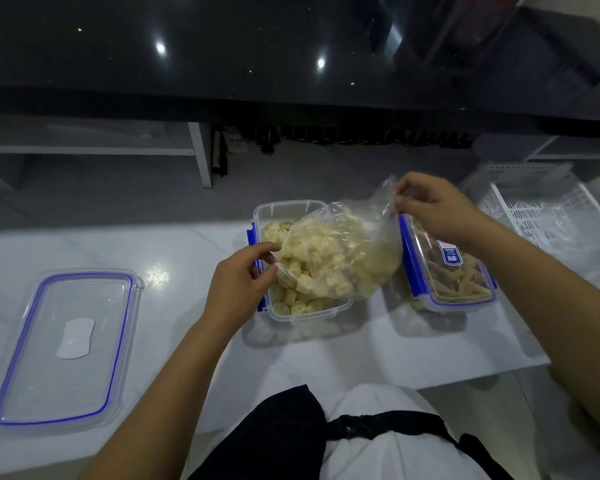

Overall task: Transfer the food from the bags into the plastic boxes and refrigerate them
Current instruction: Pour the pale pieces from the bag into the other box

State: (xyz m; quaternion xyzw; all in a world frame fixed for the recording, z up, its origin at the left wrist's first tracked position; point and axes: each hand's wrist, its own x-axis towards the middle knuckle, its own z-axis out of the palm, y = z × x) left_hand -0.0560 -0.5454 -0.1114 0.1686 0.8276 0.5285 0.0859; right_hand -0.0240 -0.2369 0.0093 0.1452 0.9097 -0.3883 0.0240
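Lay loose at nine o'clock: lid (66,344). Pinched bag (333,251) mouth with left hand (241,282), bag bottom with right hand (430,209); spilled pale pieces into open box (284,207) at centre. Sat sealed at three o'clock: second box (447,271). Needed next, probably: lifting higher, shaking empty.

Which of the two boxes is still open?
The middle box, under the bag, is open. The right box has its lid on; the spare lid lies far left.
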